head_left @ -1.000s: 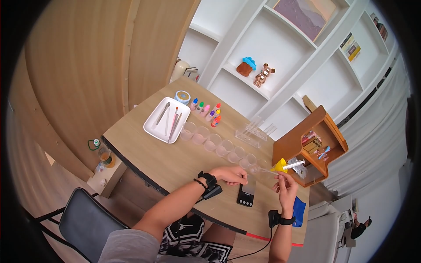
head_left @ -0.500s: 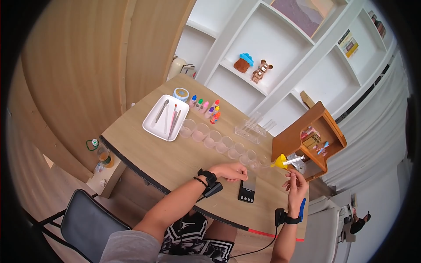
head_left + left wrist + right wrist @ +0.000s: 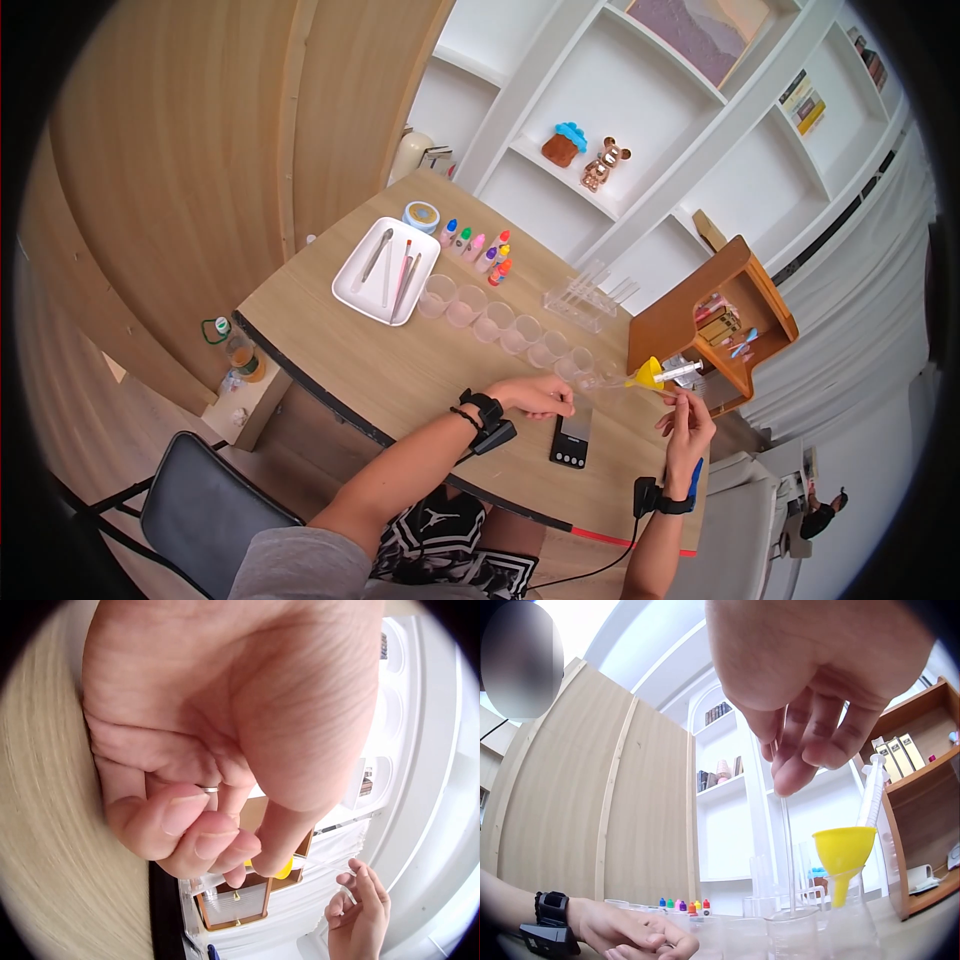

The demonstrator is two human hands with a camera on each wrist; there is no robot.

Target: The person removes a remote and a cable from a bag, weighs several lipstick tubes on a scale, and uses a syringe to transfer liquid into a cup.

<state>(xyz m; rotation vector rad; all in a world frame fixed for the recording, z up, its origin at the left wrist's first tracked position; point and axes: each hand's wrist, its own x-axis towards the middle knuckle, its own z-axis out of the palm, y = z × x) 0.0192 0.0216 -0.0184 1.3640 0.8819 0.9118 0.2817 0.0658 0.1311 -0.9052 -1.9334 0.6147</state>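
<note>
My right hand is raised at the right side of the table and pinches a thin clear rod between thumb and fingers. In the right wrist view the rod slants down into a clear cup. Beside that cup a yellow funnel sits in a clear flask, and a syringe leans in the funnel. My left hand rests on the table with loosely curled fingers, nothing showing in them. Just right of it lies a black digital scale.
A row of clear cups crosses the table. Behind stand several color-capped dropper bottles, a white tray with slim tools, and a clear tube rack. An open wooden cabinet borders the right edge.
My right hand has shifted a little to the right, away from the funnel, still pinching the rod. My left hand stays by the scale. The head view sways slightly.
</note>
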